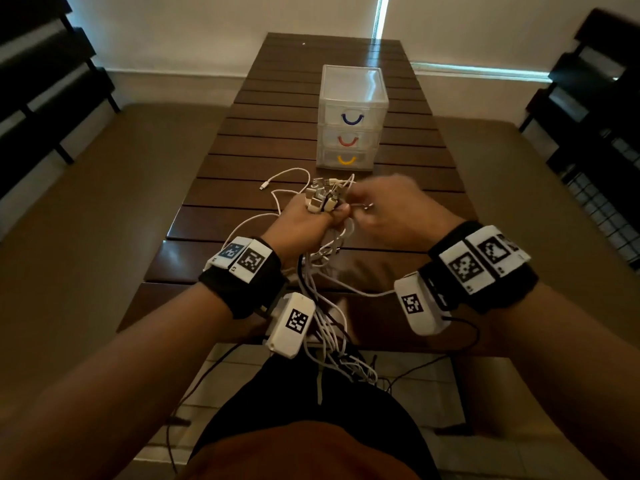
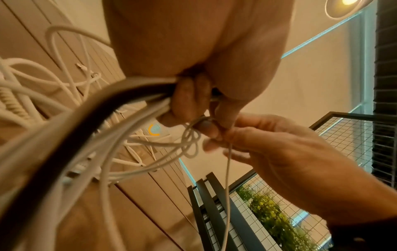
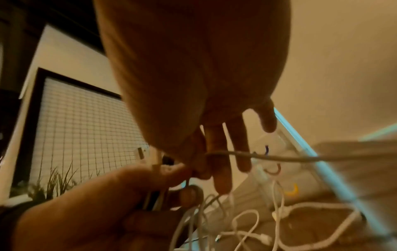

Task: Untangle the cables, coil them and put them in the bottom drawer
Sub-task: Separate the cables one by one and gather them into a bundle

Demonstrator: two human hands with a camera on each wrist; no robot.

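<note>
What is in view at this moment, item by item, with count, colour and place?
cables: a tangled bunch, count unclear, mostly white with at least one black; from the table top down over its near edge.
plugs: several, white and metallic; sticking up out of the left fist.
drawer unit: one, clear plastic, three shut drawers with blue, red and yellow handles from top to bottom; mid-table beyond the hands.
table: one, dark brown slats.
wire-mesh panel: dark frame; to the person's right.
plants: green; low behind the mesh.
left hand: grip closed round the cable bunch.
right hand: blurred; grip pinching one thin strand beside the left hand.
</note>
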